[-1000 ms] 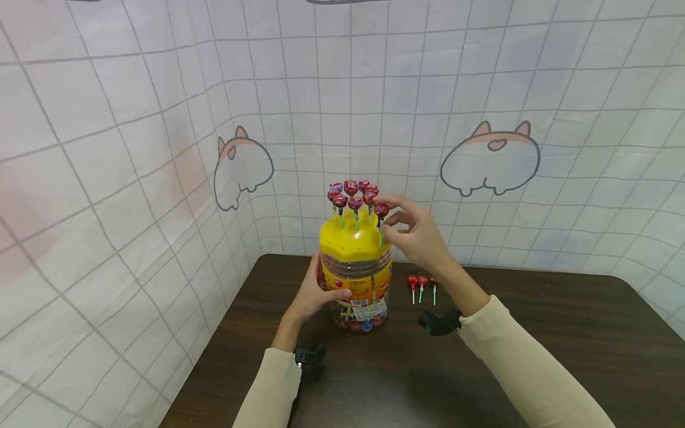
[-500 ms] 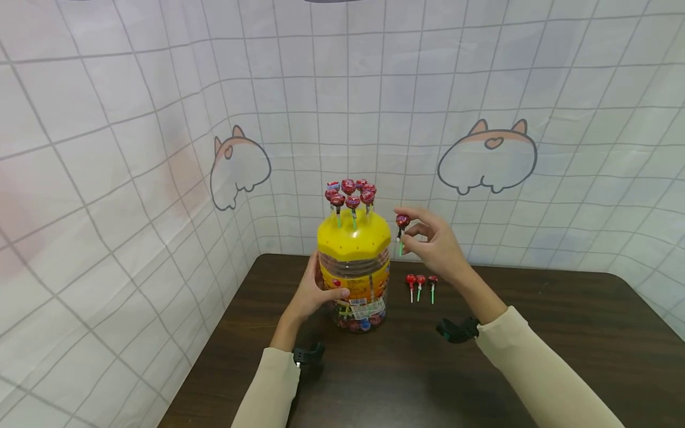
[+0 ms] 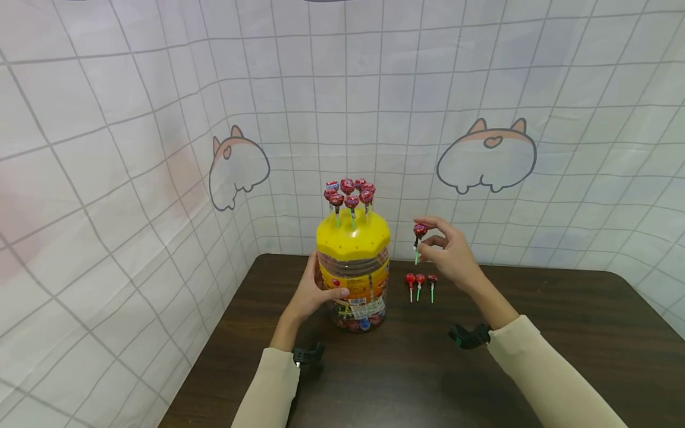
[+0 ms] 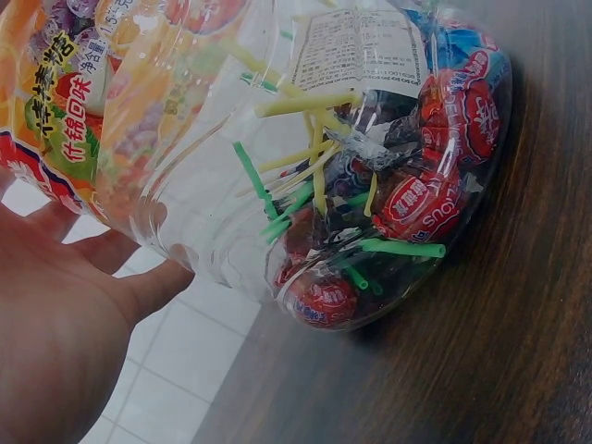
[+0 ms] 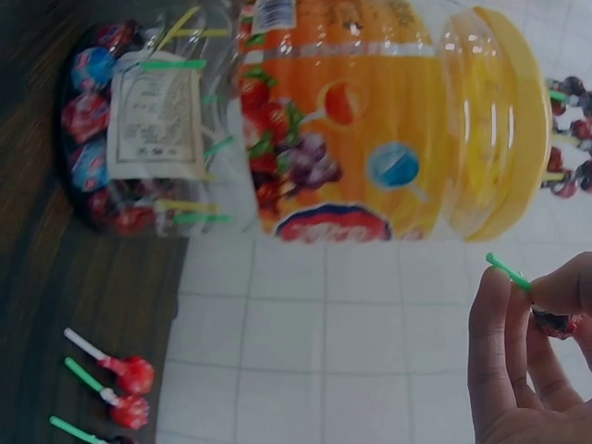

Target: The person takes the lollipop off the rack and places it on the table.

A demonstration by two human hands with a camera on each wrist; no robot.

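A clear plastic candy jar (image 3: 360, 284) with an orange printed label stands on the table. Its yellow lid (image 3: 353, 242) bears several upright red-wrapped lollipops (image 3: 347, 186). My left hand (image 3: 310, 293) grips the jar's left side, thumb across the front and the other fingers mostly hidden behind. To the jar's right, clear of the lid, my right hand (image 3: 452, 254) pinches a dark red lollipop (image 3: 420, 230) by its green stick, candy end up. Through the jar wall the left wrist view shows more wrapped lollipops (image 4: 421, 203) lying at the bottom with green and yellow sticks.
Three lollipops (image 3: 420, 278) lie in a row on the dark wooden table (image 3: 546, 333), right of the jar and below my right hand. A white grid-patterned curtain (image 3: 407, 71) hangs behind the table and along its left side.
My right hand has carried the pinched lollipop away from the lid, to the right and slightly down, towards the space above the three lollipops. The left hand keeps its grip on the jar.
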